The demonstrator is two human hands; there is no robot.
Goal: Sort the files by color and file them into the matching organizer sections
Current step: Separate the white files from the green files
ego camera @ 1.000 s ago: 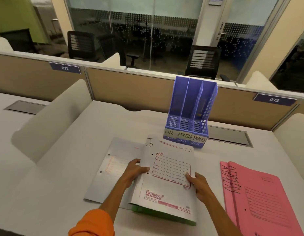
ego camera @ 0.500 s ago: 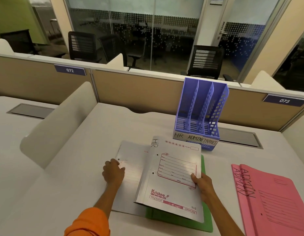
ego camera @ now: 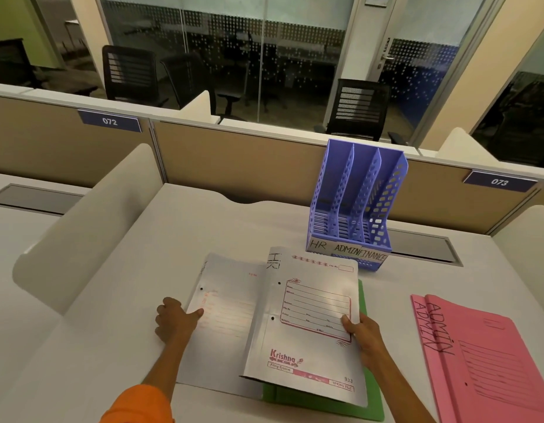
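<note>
A white file marked HR [ego camera: 307, 325] rises off the stack, now held by the right hand [ego camera: 364, 337] alone, thumb on top of its right edge and fingers beneath. A second ago both hands held it. The left hand [ego camera: 174, 322] has since let go and moved out to the second white file [ego camera: 225, 315] lying flat to its right, thumb on the file's left edge and fingers curled beside it, apparently a pinch. This suggests the two white files are being paired for one section. A green file [ego camera: 325, 404] lies under the lifted one, beneath the right hand. Two pink files marked ADMIN [ego camera: 484, 361] lie well to the right of that hand. Beyond it, the purple organizer [ego camera: 356, 209] stands on the desk [ego camera: 112, 331], and no file is in its HR, ADMIN or FINANCE sections.
</note>
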